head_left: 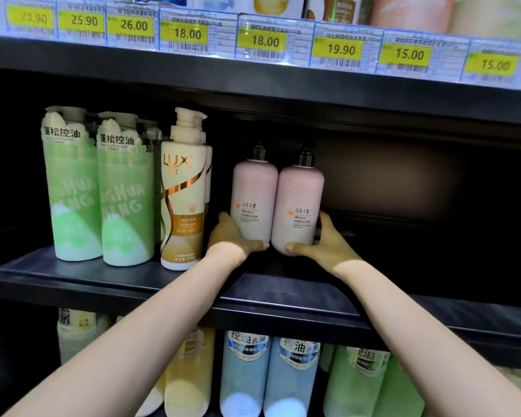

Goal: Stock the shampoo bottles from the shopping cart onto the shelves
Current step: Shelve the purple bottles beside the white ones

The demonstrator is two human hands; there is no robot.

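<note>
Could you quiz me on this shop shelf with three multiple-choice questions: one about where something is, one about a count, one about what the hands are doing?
1. Where is the Lux bottle?
A. Right of the pink bottles
B. Between green and pink bottles
C. On the top shelf

2. How many pink bottles?
A. Two
B. Three
C. Four

3. The hands are:
A. Hanging idle
B. Touching price tags
C. Each holding a pink bottle

Answers:
1 B: the Lux bottle stands between them.
2 A: left pink bottle, right pink bottle.
3 C: left hand, right hand grip them low.
</note>
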